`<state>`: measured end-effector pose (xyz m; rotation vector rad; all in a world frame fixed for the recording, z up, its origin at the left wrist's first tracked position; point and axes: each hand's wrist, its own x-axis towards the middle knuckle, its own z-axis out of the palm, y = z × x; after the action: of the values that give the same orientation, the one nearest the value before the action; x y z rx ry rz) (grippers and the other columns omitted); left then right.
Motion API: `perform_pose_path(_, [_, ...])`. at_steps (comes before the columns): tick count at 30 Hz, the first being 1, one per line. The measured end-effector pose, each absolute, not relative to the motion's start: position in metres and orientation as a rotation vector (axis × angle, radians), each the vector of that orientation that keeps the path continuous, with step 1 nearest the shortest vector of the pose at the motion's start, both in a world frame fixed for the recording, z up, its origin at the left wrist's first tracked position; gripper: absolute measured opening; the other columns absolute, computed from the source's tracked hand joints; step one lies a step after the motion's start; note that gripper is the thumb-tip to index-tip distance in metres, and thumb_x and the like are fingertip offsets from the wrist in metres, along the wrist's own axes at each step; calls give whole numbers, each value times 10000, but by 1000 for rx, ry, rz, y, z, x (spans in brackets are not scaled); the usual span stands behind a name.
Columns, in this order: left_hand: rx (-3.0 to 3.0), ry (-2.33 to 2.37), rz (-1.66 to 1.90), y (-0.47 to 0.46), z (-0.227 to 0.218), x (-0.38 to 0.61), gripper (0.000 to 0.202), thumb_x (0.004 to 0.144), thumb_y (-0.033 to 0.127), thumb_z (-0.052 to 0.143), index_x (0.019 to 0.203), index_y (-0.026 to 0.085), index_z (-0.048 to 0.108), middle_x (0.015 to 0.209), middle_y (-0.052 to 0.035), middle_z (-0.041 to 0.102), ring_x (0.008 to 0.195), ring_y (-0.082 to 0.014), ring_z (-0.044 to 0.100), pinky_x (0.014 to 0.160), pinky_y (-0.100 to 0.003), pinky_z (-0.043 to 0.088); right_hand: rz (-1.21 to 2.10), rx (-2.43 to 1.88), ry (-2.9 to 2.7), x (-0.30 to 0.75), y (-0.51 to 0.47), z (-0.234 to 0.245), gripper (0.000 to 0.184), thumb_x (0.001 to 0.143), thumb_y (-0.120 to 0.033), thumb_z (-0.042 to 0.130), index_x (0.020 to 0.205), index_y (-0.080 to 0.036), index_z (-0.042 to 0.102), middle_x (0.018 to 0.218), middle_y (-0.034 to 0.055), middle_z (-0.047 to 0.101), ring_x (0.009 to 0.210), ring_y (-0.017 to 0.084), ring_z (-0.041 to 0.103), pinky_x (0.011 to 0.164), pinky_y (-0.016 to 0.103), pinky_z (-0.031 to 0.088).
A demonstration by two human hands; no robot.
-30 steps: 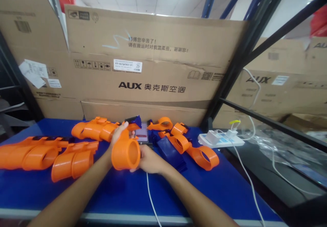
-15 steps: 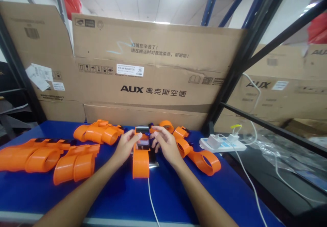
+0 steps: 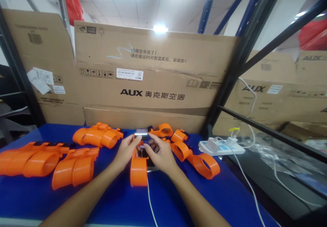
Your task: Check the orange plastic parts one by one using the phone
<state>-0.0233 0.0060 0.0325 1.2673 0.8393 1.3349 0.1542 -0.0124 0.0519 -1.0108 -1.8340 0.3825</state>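
Observation:
An orange plastic band [image 3: 138, 171] lies on the blue table [image 3: 107, 199], its loop toward me. At its far end sits a small dark module with a shiny top [image 3: 141, 132]. My left hand [image 3: 125, 151] holds the band's left side, fingertips pinched at the module. My right hand [image 3: 158, 154] rests on the right side, fingers curled over the module and a dark device beneath it. A white cable [image 3: 150, 203] runs from under the band toward me.
Several more orange bands lie left [image 3: 41, 157] [image 3: 98, 136] and right [image 3: 196, 155]. A white power strip [image 3: 221, 146] with chargers sits at the right. Big cardboard boxes [image 3: 153, 77] wall the back. Black shelf posts [image 3: 227, 80] stand right.
The band was held up with its loop facing me; it now lies flat on the table. Both hands moved to the module at its far end and drew closer together.

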Motion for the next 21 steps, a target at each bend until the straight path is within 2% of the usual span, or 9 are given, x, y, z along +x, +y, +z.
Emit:
perform_pose_path(3, [1305,834,1326,4,34,-21,435,824,587,751,912,177,634,673,27,589,449,-82,482,454,-213,385,252,-1087,-1873,154,-12,49,392,943,-329,606,1299,-186,685,778,34,738,598,155,643,550,240,481])
perform_pose_path(11, [1290,857,1314,2,32,-20,403,821,561,738,824,179,611,620,38,572,401,-68,432,422,-216,308,140,-1088,-1913,152,-13,45,290,916,-260,568,1122,-173,753,800,59,761,664,187,691,591,248,502])
perform_pose_path(16, [1277,794,1290,2,32,-19,403,842,575,705,838,184,607,620,32,586,384,-75,454,416,-225,311,90,-1067,-1942,154,-14,43,391,956,-267,511,1273,-150,710,778,80,750,628,202,676,591,277,513])
perform_pose_path(21, [1259,773,1276,3,32,-19,406,834,573,718,847,182,611,611,35,584,381,-78,466,410,-223,311,86,-1042,-1962,154,-15,43,404,969,-257,478,1282,-151,710,799,86,751,620,199,670,623,286,531])
